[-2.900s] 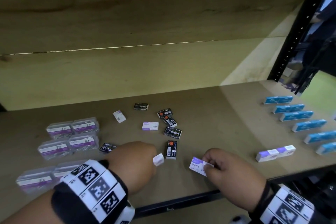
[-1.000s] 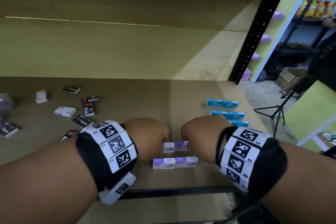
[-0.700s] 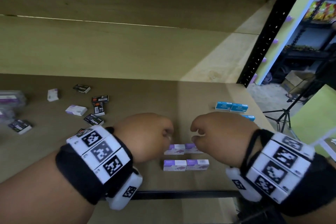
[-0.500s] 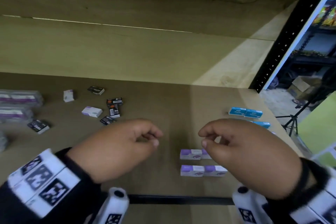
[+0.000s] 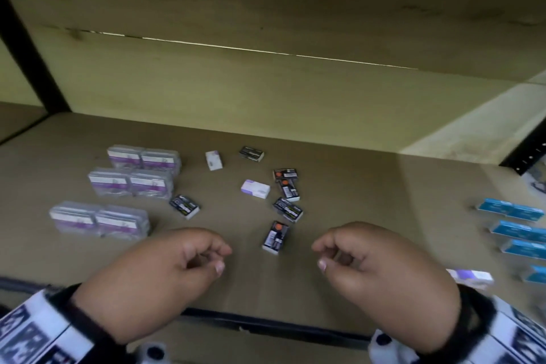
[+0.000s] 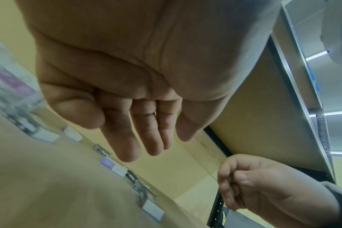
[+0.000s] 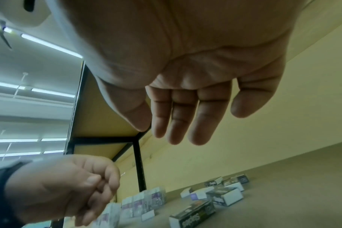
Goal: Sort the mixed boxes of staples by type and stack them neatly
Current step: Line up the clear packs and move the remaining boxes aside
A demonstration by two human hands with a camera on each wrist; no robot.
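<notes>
Both hands hover empty above the front of the wooden shelf. My left hand and right hand have loosely curled fingers; the wrist views show bare palms. Just beyond them lie mixed small boxes. The nearest black box sits between the hands, with others behind. Two white-and-purple boxes lie among them. A placed white-and-purple box shows at right, partly hidden by my right wrist.
Clear packs with purple labels stand in three rows at the left. Blue boxes are lined up along the right edge. The shelf's black front rail runs below my hands, and a black upright stands at the left.
My hands let go of the white-and-purple boxes set in rows at the right front. They have since moved left, empty, towards the mixed pile.
</notes>
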